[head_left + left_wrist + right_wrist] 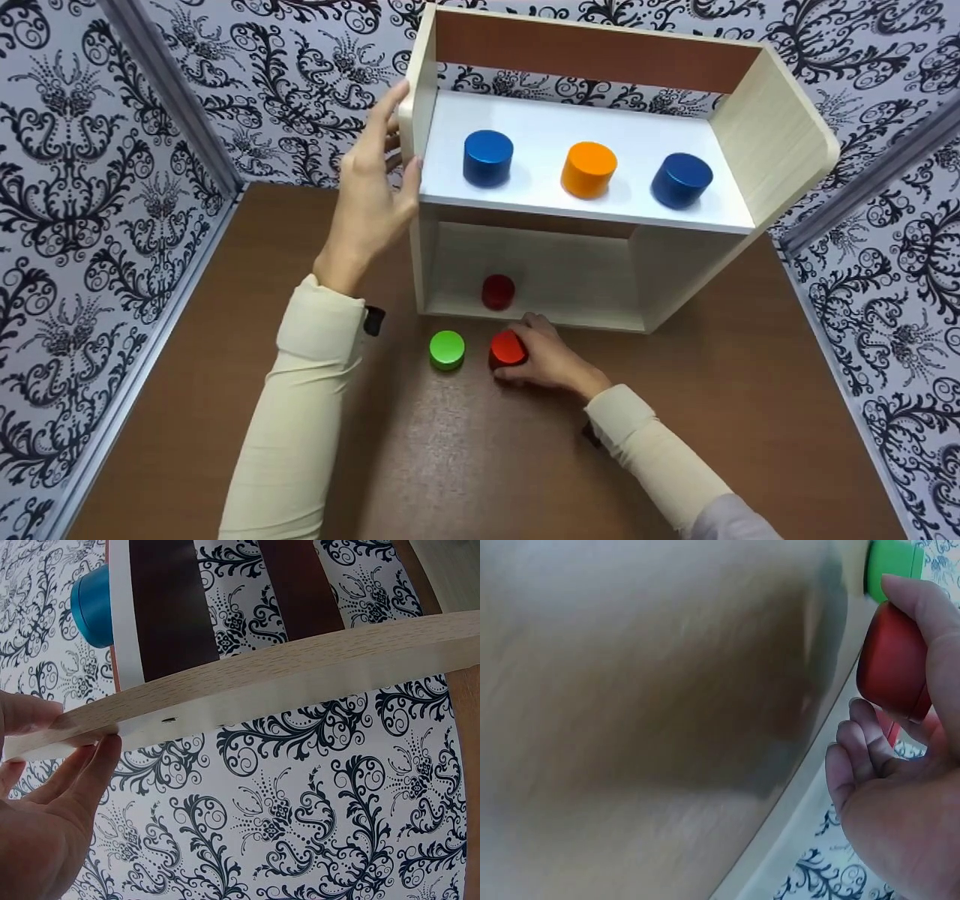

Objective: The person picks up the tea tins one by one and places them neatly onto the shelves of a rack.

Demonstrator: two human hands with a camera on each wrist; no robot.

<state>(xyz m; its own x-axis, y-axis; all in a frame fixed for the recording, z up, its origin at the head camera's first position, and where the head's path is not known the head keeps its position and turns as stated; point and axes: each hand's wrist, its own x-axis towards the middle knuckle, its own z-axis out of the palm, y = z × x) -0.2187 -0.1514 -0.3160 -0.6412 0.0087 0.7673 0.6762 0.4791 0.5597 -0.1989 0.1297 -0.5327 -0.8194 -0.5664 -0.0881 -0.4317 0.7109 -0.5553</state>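
Observation:
My right hand [551, 358] grips a red cylinder [507, 348] at the table, just in front of the shelf unit's lower front edge. In the right wrist view the thumb and fingers lie around this red cylinder [892, 660]. A green cylinder [447, 349] stands on the table to its left. Another red cylinder [498, 292] sits inside the lower compartment near the front. My left hand [371, 184] holds the left side panel [421, 90] of the wooden shelf unit. In the left wrist view, thumb and fingers pinch the panel's edge [285, 664] from both faces.
On the white upper shelf [540, 124] stand a blue cylinder [487, 159], an orange cylinder [589, 171] and a second blue cylinder [681, 181], left to right. The unit's right side panel [780, 142] leans outward in view. Patterned walls [67, 112] enclose the brown table [450, 465].

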